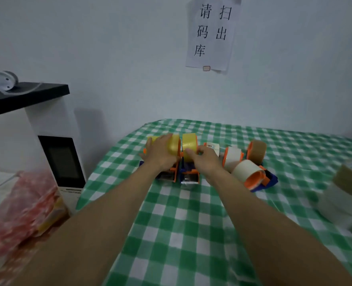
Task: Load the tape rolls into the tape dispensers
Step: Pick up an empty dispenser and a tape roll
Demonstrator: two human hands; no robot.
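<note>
Several orange and blue tape dispensers stand in a row on the green checked tablecloth (181, 223). My left hand (161, 153) lies over the leftmost dispenser and its yellow tape roll (174, 144), fingers curled on it. My right hand (206, 159) holds the second dispenser (188, 176) just below its yellow roll (189, 144). Further right are a white roll in a dispenser (233, 158), a brown roll in a dispenser (256, 150) and a tilted dispenser with a cream roll (247, 171).
A stack of loose tape rolls (344, 193), blurred, sits at the right edge. A white appliance with a dark screen (61, 159) stands left of the table, a red plastic bag (24, 205) below it. A paper notice (212, 32) hangs on the wall.
</note>
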